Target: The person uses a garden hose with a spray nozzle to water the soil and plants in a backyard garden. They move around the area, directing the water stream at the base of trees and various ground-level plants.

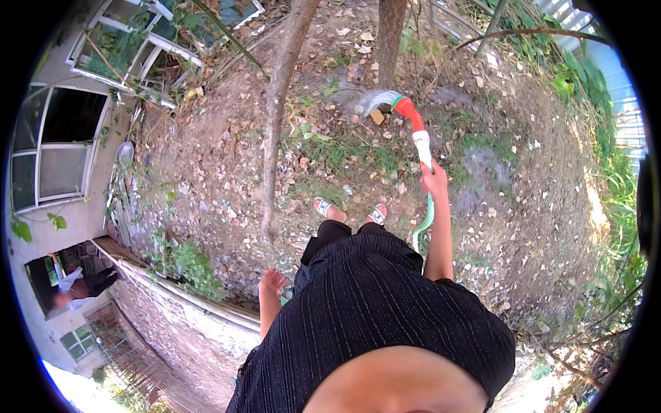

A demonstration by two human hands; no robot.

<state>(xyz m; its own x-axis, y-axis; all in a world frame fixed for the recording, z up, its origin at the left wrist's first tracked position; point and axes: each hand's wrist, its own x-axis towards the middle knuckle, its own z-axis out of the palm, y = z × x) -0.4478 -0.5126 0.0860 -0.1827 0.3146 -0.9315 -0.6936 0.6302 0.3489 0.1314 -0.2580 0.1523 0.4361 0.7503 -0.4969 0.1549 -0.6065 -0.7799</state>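
My right hand (pixel 435 179) grips the white handle of a hose nozzle (pixel 422 146) with a red and green spray head (pixel 404 107). Water (pixel 379 99) streams from the head onto the soil to its left, near the foot of a tree trunk (pixel 388 46). Below the hand a pale green hose (pixel 425 223) curves down and passes out of sight behind my body. My left hand (pixel 272 282) hangs low at my side, fingers apart, with nothing seen in it. A yellowish stone (pixel 377 116) lies just under the spray.
A thin leaning trunk (pixel 278 118) rises left of my feet (pixel 351 209). Old window frames (pixel 139 44) lie at the upper left, beside a building with a window (pixel 62 147). Another person (pixel 85 284) stands by a doorway. A metal fence (pixel 622 111) and vines edge the right.
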